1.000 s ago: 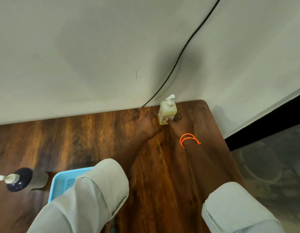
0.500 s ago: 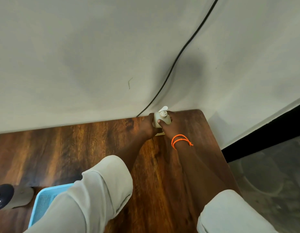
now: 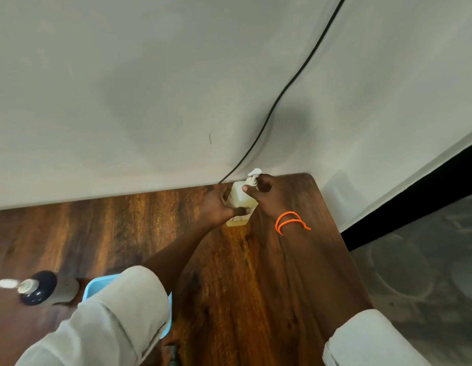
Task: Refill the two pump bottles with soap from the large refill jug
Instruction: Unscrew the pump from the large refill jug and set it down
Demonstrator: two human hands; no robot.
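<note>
Listing L to R, far end of my bench:

Dark pump bottle (image 3: 42, 287): stands at L edge of wooden table (image 3: 110, 228), well apart from my hands; white nozzle points L. Parked, waiting its turn, I'd say.

Blue basket (image 3: 97, 289): just R of dark btl, mostly hidden under my L sleeve (image 3: 105, 320). Contents not visible.

Refill jug: not in view, can't say where it sits.

Left hand (image 3: 216, 207): fingers curled round lower body of pale pump bottle (image 3: 239, 199), thumb across its front. Job here is to brace the btl so it can't spin or tip.

Pale pump bottle: near far R corner of table, close to wall (image 3: 150, 88), base on or just off the wood (can't tell which); leans a bit toward the wall. Yellowish liquid shows low down, so prob. needs topping up.

Right hand (image 3: 264, 192): fingertips pinch the white pump collar (image 3: 252, 180) at btl neck, thumb on near side. Closed tight on collar, nothing else held. Looks like set-up for unscrewing the pump, 1st step before any pour.

Orange band (image 3: 290, 221): on my R wrist, clear of btl.

Black cable (image 3: 282, 91): runs down wall to table edge just behind btl; worth minding when I lift.
</note>
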